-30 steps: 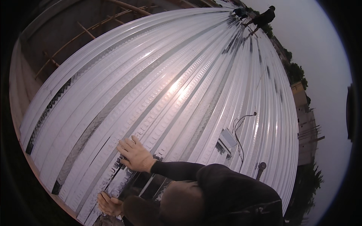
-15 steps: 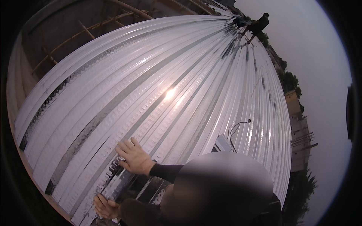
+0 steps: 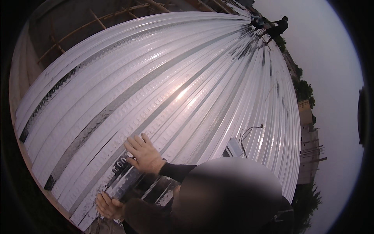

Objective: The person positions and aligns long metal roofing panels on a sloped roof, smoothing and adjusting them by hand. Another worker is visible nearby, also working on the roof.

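Neither of my hands shows in the view. Close in front, a co-worker in dark clothing (image 3: 286, 218) crouches on a roof of ribbed silver metal sheets (image 3: 179, 117). The co-worker's upper hand (image 3: 145, 154) lies on the sheets with its fingers spread. Their lower hand (image 3: 110, 206) rests by the sheet's near end, fingers bent. Between these hands runs a shiny metal strip (image 3: 126, 183), beside a dark gap with a toothed edge. What lies under the co-worker's palms is hidden.
A pale boxy piece (image 3: 234, 147) with a dark cable (image 3: 243, 136) lies on the sheets. At the far end, another worker (image 3: 277, 27) bends beside a second figure (image 3: 257, 22). Bamboo poles (image 3: 97, 18) stand beyond the left edge; buildings (image 3: 307, 136) and trees lie beyond the right.
The view has shifted slightly, so the roof sits a little differently in it. The co-worker's hands stay at nearly the same place on the metal. The far worker's arm now reaches out.
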`<state>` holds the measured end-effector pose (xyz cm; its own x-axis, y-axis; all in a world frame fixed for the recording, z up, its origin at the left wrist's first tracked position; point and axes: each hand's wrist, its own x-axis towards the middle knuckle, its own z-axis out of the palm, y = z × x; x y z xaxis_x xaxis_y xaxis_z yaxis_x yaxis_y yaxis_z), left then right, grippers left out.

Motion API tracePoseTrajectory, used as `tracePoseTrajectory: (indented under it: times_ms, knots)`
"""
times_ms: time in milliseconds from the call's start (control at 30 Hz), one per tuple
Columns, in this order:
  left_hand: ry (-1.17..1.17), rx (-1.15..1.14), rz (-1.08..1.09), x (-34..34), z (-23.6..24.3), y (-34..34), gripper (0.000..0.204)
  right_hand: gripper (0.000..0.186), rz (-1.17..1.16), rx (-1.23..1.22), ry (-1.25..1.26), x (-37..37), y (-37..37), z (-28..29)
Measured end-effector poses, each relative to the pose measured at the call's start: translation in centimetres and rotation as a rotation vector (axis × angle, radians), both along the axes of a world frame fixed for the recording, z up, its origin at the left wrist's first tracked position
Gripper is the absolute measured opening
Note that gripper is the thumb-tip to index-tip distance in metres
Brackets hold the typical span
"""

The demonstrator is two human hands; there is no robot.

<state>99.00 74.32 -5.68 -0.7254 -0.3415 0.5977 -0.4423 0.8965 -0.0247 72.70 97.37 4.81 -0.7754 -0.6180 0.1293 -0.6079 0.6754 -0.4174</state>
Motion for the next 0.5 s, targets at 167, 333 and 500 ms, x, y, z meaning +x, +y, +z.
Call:
tracePoseTrajectory:
  times_ms: [167,333,500]
  knots:
    - [-0.001,-0.065,0.004,-0.3,0.2,-0.1,0.061,0.070,-0.003,-0.008,0.026,0.0,-0.1,0.3]
    - [0.054,-0.019,0.005,-1.3,1.6,0.8,0.057,0.071,0.018,0.072,0.019,-0.4,-0.1,-0.2]
    - [-0.032,0.122,0.035,-0.8,2.6,1.2,0.047,0.072,0.064,0.129,0.189,-0.2,-0.7,-1.7]
